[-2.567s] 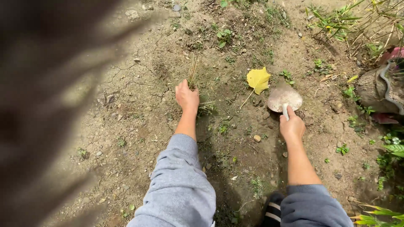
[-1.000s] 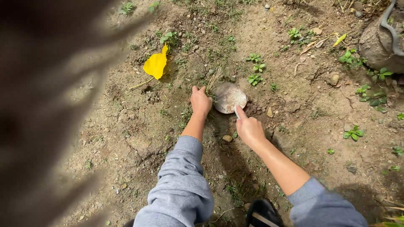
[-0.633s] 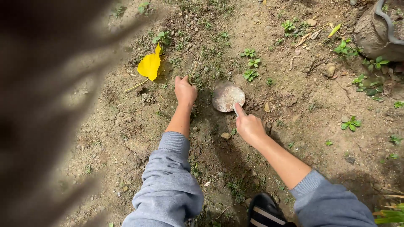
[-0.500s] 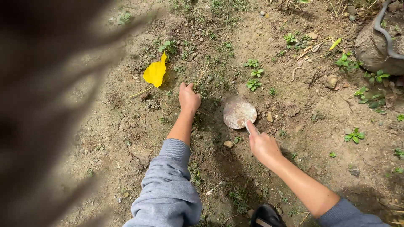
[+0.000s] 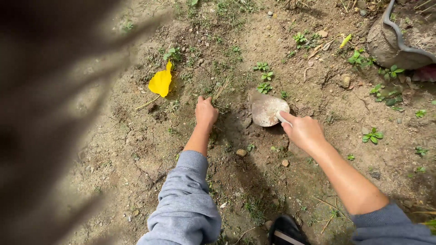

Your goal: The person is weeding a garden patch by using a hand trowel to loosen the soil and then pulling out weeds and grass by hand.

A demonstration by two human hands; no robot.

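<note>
The left hand (image 5: 205, 112) is down on the dirt ground (image 5: 136, 136), with its fingers curled shut around a little clump of dry grass (image 5: 221, 89) that sticks up and away from the fist. The right hand (image 5: 303, 131) is just to the right of it and holds the white handle of a small trowel (image 5: 268, 109). Its fingers are wrapped tight round the handle, and one finger lies straight along it toward the blade. The trowel blade is round and dusty with soil, and its far edge is pushed into the ground near the middle of the patch, between the two hands. Some small green weeds (image 5: 263, 81) grow just past the blade. A yellow leaf (image 5: 161, 82) lies on the ground to the left of the left hand, a bit farther away. A small stone (image 5: 241, 153) sits on the dirt near the left wrist. At the top right corner of the patch is a grey pot (image 5: 393, 43) full of soil. Both arms wear grey sleeves, and the right sleeve is pushed up. A dark shoe (image 5: 286, 231) shows at the bottom edge.
</note>
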